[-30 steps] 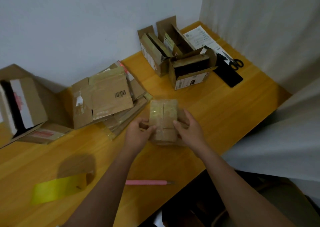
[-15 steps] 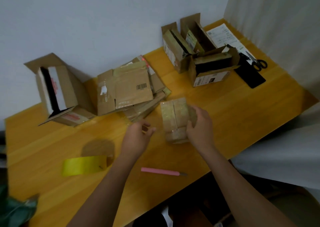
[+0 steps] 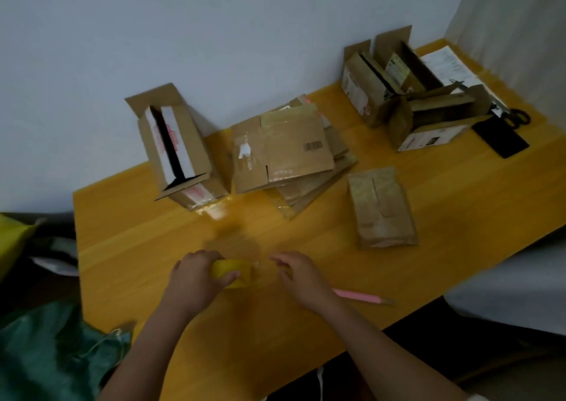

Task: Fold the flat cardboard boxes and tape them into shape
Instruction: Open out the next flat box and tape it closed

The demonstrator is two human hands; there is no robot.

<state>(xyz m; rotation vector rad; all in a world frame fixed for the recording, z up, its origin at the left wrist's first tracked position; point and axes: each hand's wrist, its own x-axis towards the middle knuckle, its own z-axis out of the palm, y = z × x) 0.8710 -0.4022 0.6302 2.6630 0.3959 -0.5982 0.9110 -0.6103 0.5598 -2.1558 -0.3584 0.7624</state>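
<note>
A small folded cardboard box (image 3: 381, 207) stands alone on the wooden table (image 3: 459, 204), untouched by either hand. My left hand (image 3: 196, 278) grips the yellow tape roll (image 3: 234, 273) near the table's front. Just right of the roll hovers my right hand (image 3: 298, 273), fingers loosely curled beside the roll's edge; whether it pinches the tape end is blurred. A pile of flat cardboard boxes (image 3: 281, 149) lies at the back centre.
A tall open box (image 3: 174, 146) stands at the back left, and several assembled boxes (image 3: 407, 100) stand at the back right near scissors (image 3: 516, 117), a black flat object (image 3: 500, 139) and papers (image 3: 444, 64). A pink cutter (image 3: 361, 297) lies by my right wrist. Green bag (image 3: 52, 354) on the left.
Both hands left the small box, which now stands alone. My left hand took hold of the yellow tape roll and my right hand came beside it. The view swung left.
</note>
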